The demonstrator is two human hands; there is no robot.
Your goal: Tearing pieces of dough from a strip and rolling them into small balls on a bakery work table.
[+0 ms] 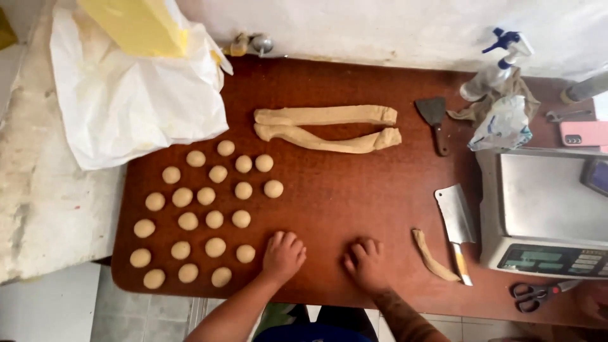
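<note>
While both forearms reach in, the left hand (283,254) and right hand (366,263) press cupped, fingers curled, on the table (342,196).

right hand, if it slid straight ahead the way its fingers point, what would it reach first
The right hand lies palm down, fingers pointing up the table. The bare wood ahead looks free until the lower dough rope, probably near its right end, though the exact line is hard to judge.
</note>
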